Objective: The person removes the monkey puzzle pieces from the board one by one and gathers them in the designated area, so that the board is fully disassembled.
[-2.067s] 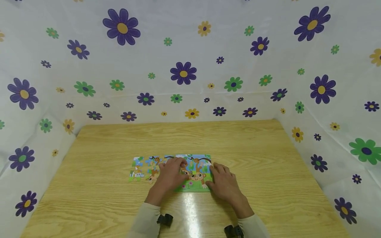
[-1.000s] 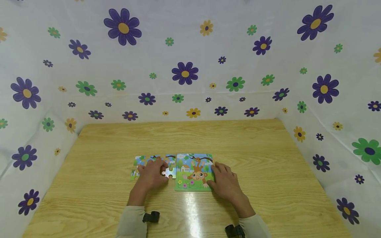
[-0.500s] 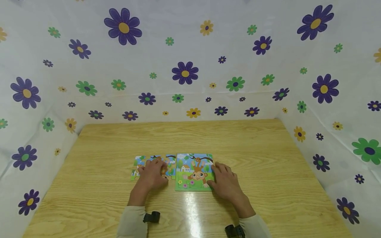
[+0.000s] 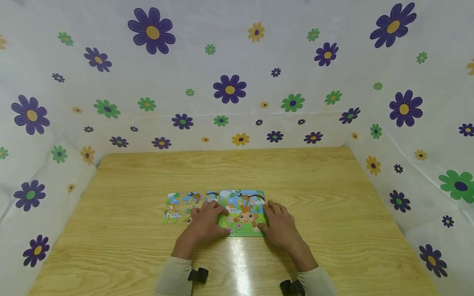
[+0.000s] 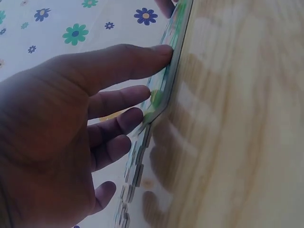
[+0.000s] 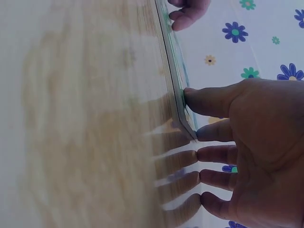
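Observation:
A square monkey jigsaw puzzle [image 4: 242,207] lies on the table in its green-edged tray [image 4: 246,234]. My left hand [image 4: 205,222] is at the tray's left side, thumb and forefinger touching its edge and covering part of that side. In the left wrist view, its thumb tip [image 5: 164,54] rests on the tray; the other fingers are loosely bent. At the right side lies my right hand [image 4: 279,224], its thumb [image 6: 204,100] and forefinger against the tray's edge. Its remaining fingertips touch the table. Nothing shows gripped in either hand.
Left of the tray, several joined or closely laid jigsaw pieces [image 4: 172,207] show the same kind of picture, partly hidden by my left hand. A wooden table [image 4: 122,246] bears everything. A white flowered cloth [image 4: 192,53] stands around its back and sides.
My left hand goes from the tray to the loose pieces on the left, stays over them, then moves right again to the tray's left edge. The right hand keeps its place.

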Demonstrator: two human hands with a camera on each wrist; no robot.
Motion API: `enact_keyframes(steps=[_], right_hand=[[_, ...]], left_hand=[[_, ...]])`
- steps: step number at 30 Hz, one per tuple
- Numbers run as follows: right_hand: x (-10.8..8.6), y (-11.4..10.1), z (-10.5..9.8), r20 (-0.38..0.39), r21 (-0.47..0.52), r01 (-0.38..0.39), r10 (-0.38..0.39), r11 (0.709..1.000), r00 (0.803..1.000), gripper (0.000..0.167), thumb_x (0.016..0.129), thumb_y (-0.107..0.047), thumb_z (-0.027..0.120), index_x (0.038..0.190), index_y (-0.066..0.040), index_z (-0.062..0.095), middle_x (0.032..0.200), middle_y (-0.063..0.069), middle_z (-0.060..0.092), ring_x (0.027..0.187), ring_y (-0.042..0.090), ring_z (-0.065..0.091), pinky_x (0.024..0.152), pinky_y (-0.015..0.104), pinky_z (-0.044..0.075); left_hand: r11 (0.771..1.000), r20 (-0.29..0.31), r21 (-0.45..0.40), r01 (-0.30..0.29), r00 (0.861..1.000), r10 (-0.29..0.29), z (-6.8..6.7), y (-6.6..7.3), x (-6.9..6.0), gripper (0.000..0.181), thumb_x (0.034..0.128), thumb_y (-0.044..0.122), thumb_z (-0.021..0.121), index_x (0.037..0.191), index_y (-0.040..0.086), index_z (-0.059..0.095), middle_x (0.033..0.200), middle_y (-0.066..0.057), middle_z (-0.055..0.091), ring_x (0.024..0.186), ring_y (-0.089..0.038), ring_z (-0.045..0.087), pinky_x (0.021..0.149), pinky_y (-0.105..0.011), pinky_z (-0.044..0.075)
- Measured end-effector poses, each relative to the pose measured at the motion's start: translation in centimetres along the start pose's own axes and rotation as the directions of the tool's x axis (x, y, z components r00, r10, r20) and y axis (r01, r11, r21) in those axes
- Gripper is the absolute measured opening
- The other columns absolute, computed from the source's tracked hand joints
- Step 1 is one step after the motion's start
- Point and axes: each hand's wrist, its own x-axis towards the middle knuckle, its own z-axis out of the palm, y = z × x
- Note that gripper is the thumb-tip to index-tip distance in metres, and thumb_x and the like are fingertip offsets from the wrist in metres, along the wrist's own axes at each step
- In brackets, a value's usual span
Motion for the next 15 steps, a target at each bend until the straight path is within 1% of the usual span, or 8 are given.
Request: enact_keyframes(steps=[4, 8, 11, 13, 15], right_hand=[[0.0, -0.2, 0.0, -0.029, -0.010, 0.038, -0.038, 0.999, 0.999, 0.057, 0.092, -0.030, 0.065, 0.140, -0.003, 0.048, 0.147, 0.021, 0.041, 0.135, 0.044, 0.038, 0.104, 0.061, 0.035], [-0.2, -0.6, 0.2, -0.058, -0.007, 0.092, -0.092, 0.996, 0.994, 0.048, 0.091, -0.024, 0.066, 0.134, -0.007, 0.054, 0.145, 0.022, 0.041, 0.134, 0.045, 0.039, 0.104, 0.059, 0.037], [-0.5, -1.1, 0.4, -0.069, -0.019, 0.131, -0.132, 0.991, 0.989, 0.041, 0.091, -0.022, 0.067, 0.130, -0.012, 0.060, 0.141, 0.019, 0.045, 0.130, 0.042, 0.043, 0.098, 0.056, 0.044], [-0.6, -1.4, 0.7, -0.079, -0.032, 0.165, -0.167, 0.986, 0.983, 0.036, 0.091, -0.019, 0.067, 0.127, -0.016, 0.064, 0.134, 0.016, 0.050, 0.122, 0.038, 0.049, 0.090, 0.050, 0.048], [-0.7, -1.6, 0.8, -0.087, -0.058, 0.195, -0.200, 0.979, 0.976, 0.033, 0.091, -0.016, 0.066, 0.124, -0.020, 0.066, 0.125, 0.010, 0.054, 0.110, 0.030, 0.052, 0.081, 0.042, 0.049]], left_hand=[[1.000, -0.004, 0.017, 0.009, 1.000, -0.008, -0.1, 0.3, -0.1, 0.048, 0.0763, 0.045, 0.078, 0.118, 0.025, 0.065, 0.119, 0.002, 0.055, 0.104, -0.021, 0.042, 0.083, -0.051, 0.024], [1.000, 0.004, 0.015, 0.010, 1.000, -0.010, -0.1, 0.4, -0.2, 0.049, 0.0772, 0.043, 0.078, 0.121, 0.024, 0.064, 0.119, 0.000, 0.055, 0.103, -0.022, 0.042, 0.083, -0.053, 0.025], [1.000, 0.008, 0.015, 0.009, 1.000, -0.009, 0.0, 0.4, -0.2, 0.049, 0.0776, 0.043, 0.078, 0.120, 0.024, 0.064, 0.118, 0.000, 0.055, 0.104, -0.022, 0.043, 0.085, -0.055, 0.026], [1.000, 0.008, 0.025, 0.008, 1.000, -0.009, 0.1, 0.4, -0.1, 0.048, 0.0779, 0.044, 0.077, 0.120, 0.024, 0.064, 0.119, 0.000, 0.055, 0.106, -0.023, 0.043, 0.086, -0.056, 0.027], [0.999, 0.007, 0.037, 0.010, 1.000, -0.011, 0.2, 0.4, 0.0, 0.048, 0.0781, 0.045, 0.077, 0.121, 0.025, 0.064, 0.119, 0.000, 0.055, 0.107, -0.023, 0.043, 0.087, -0.057, 0.027]])
